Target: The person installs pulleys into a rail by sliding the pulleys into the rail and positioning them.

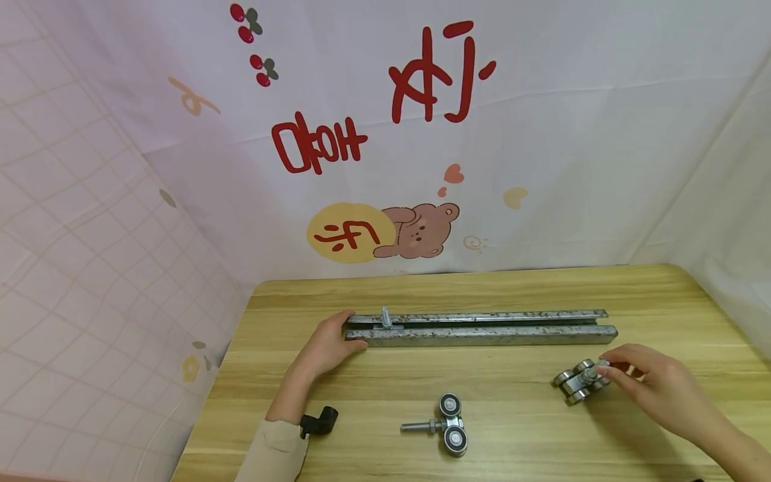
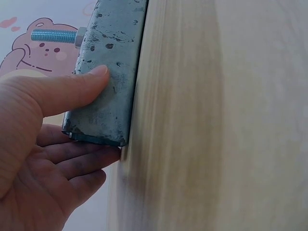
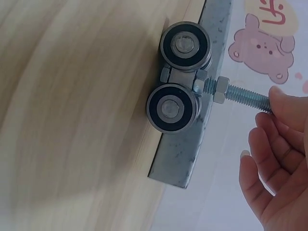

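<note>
A steel sliding-door track (image 1: pixel 482 336) with a slot along its top lies across the table. My left hand (image 1: pixel 328 345) holds its left end, thumb (image 2: pixel 89 91) on the side face and fingers at the end. A threaded bolt (image 1: pixel 386 318) sticks up from the slot near that hand; what it belongs to inside is hidden. Off the track's right end, my right hand (image 1: pixel 662 381) pinches the bolt tip of a roller trolley (image 3: pixel 180 77), thumb and fingertip on the thread. The trolley's wheels point away from the hand. A second roller trolley (image 1: pixel 452 425) lies on its side between the hands.
The wooden table (image 1: pixel 512 442) has its back edge against a white printed cloth (image 1: pixel 542 134). Another cloth with a grid pattern (image 1: pixel 90 268) hangs on the left. A black wrist mount (image 1: pixel 319 422) is strapped to the left wrist.
</note>
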{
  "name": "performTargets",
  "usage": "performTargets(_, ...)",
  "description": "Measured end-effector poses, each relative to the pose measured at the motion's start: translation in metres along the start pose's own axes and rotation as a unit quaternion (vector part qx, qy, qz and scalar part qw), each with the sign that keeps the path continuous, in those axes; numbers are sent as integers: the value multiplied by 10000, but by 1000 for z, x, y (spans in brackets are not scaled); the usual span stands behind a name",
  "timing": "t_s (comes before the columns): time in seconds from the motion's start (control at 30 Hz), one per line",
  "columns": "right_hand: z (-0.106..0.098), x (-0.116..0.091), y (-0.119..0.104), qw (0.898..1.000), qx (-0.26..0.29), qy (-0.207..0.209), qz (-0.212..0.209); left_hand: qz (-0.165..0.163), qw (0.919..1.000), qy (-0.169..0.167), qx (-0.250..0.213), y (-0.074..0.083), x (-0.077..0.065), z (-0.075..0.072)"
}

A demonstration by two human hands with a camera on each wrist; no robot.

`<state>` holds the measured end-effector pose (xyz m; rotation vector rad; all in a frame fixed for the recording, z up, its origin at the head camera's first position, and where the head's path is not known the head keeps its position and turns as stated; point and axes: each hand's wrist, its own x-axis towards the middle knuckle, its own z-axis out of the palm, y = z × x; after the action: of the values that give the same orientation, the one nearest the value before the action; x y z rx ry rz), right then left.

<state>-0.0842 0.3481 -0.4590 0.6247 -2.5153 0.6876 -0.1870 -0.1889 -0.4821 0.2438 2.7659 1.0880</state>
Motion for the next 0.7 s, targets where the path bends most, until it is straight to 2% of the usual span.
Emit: performTargets(0.7,-13,-6,26,9982,-195,161,552,51,10000,11,31,0,0,0)
